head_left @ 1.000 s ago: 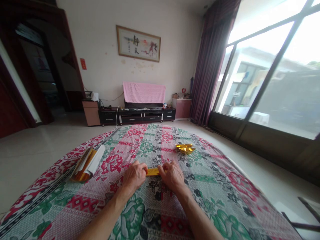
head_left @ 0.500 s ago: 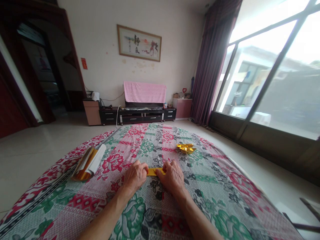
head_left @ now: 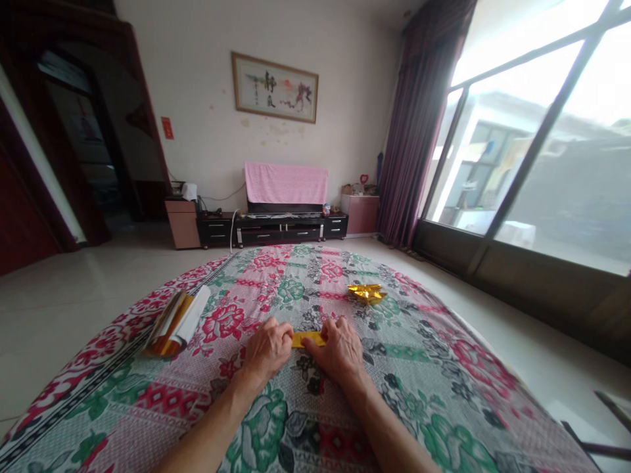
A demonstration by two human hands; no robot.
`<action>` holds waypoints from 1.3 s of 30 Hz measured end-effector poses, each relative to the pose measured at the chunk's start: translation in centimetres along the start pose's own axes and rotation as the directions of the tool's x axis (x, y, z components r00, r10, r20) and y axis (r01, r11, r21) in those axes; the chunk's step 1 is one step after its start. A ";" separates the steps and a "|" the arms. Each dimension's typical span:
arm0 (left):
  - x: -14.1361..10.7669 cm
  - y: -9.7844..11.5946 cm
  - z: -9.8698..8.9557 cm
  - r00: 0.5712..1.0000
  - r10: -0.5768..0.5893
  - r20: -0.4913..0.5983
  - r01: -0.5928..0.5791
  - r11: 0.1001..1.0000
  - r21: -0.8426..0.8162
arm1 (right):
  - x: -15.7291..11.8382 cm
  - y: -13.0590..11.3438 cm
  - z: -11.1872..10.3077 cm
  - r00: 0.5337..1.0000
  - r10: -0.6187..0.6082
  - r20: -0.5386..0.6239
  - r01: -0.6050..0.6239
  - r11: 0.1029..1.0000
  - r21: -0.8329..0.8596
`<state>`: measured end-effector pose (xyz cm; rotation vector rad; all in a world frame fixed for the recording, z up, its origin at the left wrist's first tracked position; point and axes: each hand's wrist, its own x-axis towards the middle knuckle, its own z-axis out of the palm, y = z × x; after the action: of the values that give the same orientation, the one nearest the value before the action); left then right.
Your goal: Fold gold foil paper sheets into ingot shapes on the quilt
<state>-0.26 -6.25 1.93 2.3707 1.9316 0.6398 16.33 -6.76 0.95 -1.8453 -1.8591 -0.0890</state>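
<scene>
A narrow folded strip of gold paper [head_left: 299, 339] lies between my hands, just above the flowered cloth. My left hand [head_left: 269, 345] pinches its left end, fingers curled. At the other end my right hand [head_left: 340, 347] grips the strip, with the thumb laid along its near face. Both ends of the strip are hidden under my fingers. Beyond my right hand sit folded shiny gold paper pieces [head_left: 367, 293] on the cloth. To the left lies an open clear packet [head_left: 170, 325] of gold and white sheets.
The flowered cloth [head_left: 276, 420] covers the rounded surface under my hands. Farther off, a low black cabinet [head_left: 280, 231] bears a screen draped with a pink cloth [head_left: 286, 182]. A purple curtain [head_left: 411, 131] and large windows stand on the right, a dark doorway on the left.
My right thumb has slid slightly left along the gold strip. My left hand has shifted a little to the right; both hands keep hold of the strip.
</scene>
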 end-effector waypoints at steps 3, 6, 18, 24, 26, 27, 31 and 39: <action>-0.1 0.4 0.2 1.000 -0.011 -0.017 0.011 1.000 0.022 | 0.0 -0.1 -0.1 1.000 0.007 0.006 -0.007 1.000 0.000; -0.3 0.8 0.3 0.999 -0.018 -0.027 0.019 0.999 0.037 | 0.0 -0.1 -0.2 1.000 0.004 0.003 -0.004 1.000 -0.005; 0.0 0.2 0.4 1.000 -0.010 -0.013 0.009 0.999 -0.037 | -0.1 0.0 0.0 1.000 0.002 0.002 -0.002 1.000 -0.011; 0.1 -0.6 0.1 1.000 -0.001 0.017 0.002 0.998 -0.066 | 0.0 0.2 0.1 1.000 0.000 0.001 0.000 1.000 -0.001; 0.2 -0.8 -0.1 0.999 0.002 0.032 0.000 0.997 -0.082 | 0.0 0.1 0.1 1.000 0.005 0.009 -0.005 1.000 -0.003; 0.3 -1.0 -0.2 0.999 0.006 0.039 -0.002 0.996 -0.092 | 0.0 0.1 0.0 1.000 0.006 0.012 -0.005 1.000 -0.004; 0.5 -1.5 -0.4 0.997 0.007 0.078 0.003 0.991 -0.131 | 0.0 -0.1 -0.2 1.000 0.006 0.018 -0.006 1.000 -0.003; 0.9 -2.5 -1.2 0.984 0.048 0.170 -0.029 0.993 -0.115 | -0.1 -0.1 -0.1 1.000 0.005 -0.004 -0.005 1.000 0.008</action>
<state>-2.86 -5.09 2.63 2.3159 1.7369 0.5102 16.28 -6.88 1.02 -1.8436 -1.8493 -0.0836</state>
